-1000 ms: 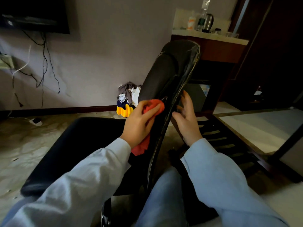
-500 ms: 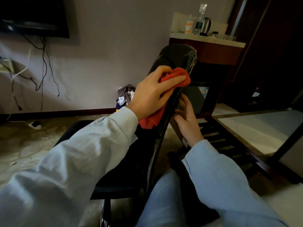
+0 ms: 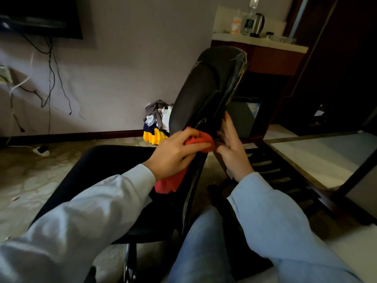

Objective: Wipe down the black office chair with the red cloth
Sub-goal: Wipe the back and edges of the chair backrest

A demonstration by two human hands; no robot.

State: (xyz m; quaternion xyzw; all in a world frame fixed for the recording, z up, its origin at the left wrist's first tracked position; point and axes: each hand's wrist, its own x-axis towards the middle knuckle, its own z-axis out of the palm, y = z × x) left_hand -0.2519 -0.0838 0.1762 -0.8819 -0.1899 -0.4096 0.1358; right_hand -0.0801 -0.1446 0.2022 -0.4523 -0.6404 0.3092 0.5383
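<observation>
Crumpled red cloth (image 3: 201, 139) now lower on worn black chair (image 3: 195, 92)

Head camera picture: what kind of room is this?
Probably a hotel room or a bedroom: there is a wall-mounted TV, a kettle on a counter, and a pile of clothes on the floor.

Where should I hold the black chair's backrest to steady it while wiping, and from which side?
Probably the backrest's thin side edge, from behind with the right hand: the edge is narrow, and the left hand presses the red cloth on the front.
</observation>
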